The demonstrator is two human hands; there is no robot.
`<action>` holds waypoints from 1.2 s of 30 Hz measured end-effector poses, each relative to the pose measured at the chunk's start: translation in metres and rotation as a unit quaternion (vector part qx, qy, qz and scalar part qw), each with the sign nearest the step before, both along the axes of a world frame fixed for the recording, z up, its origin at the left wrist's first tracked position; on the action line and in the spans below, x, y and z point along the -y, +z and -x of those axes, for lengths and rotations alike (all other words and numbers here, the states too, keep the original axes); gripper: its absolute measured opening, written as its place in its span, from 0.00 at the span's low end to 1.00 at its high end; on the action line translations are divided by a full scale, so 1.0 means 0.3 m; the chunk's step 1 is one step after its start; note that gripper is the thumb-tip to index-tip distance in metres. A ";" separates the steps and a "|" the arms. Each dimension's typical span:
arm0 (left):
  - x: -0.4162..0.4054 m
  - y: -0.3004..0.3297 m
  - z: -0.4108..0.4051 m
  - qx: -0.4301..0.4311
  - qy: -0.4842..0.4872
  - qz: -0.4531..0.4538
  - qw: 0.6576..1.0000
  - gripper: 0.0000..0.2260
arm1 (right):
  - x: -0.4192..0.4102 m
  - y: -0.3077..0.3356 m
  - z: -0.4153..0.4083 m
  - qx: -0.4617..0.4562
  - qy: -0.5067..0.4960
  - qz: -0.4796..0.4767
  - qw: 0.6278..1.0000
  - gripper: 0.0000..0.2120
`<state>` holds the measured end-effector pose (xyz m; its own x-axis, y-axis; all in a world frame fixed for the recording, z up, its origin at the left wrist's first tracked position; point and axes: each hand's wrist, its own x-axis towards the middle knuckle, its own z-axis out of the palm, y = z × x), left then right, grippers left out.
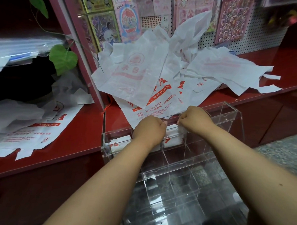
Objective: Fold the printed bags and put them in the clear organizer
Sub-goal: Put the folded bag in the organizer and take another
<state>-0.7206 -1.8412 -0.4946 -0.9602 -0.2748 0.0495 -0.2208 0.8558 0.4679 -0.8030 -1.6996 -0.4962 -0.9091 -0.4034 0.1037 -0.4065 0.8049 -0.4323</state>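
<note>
Both the left hand and the right hand have fingers curled, pressing a folded white red-printed bag into the clear acrylic organizer. Many unfolded printed bags lie heaped on the red counter, so most work remains.

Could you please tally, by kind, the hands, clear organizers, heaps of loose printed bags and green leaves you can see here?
Hands: 2, the left hand and the right hand, both curled at the organizer's top row
Clear organizers: 1
Heaps of loose printed bags: 2, the big heap behind the organizer and the smaller heap to the left
Green leaves: 2, a large leaf and an upper leaf
Total: 7
</note>
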 end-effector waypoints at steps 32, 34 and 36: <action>0.791 0.023 -0.493 -0.062 0.357 0.083 0.928 0.08 | 0.334 -0.082 -0.271 -0.176 0.137 0.109 0.969 0.11; 0.768 0.051 -0.465 -0.122 0.339 -0.002 0.933 0.10 | 0.324 -0.073 -0.276 -0.150 0.135 0.153 0.967 0.08; 0.715 0.085 -0.429 -0.180 0.318 -0.112 0.924 0.13 | 0.318 -0.056 -0.293 -0.132 0.132 0.186 0.965 0.07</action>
<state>-0.5919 -2.0559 -0.4691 -0.5334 -0.8201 0.2072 -0.4415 0.4788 0.7588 -0.7152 -1.7951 -0.5129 -0.7016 -0.5082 0.4994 -0.7118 0.4665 -0.5252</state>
